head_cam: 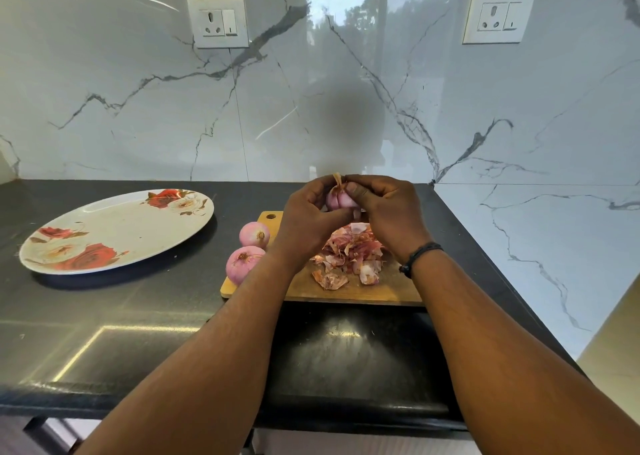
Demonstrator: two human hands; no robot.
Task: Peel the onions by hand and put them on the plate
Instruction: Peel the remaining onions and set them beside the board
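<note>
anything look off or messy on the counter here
Nothing damaged or spilled. The loose onion skins lie heaped on the cutting board, as peeling would leave them. Two peeled onions sit at the board's left edge, while the flowered plate holds none yet.

Two bare forearms, no sleeves, black braided band on right wrist, short nails

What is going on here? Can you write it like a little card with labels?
place: black kitchen counter
left hand: holds the onion in the air
right hand: pinches the dry skin at its top
cutting board: pile of peels, two onions at its left edge
flowered plate: no onions on it yet
</note>
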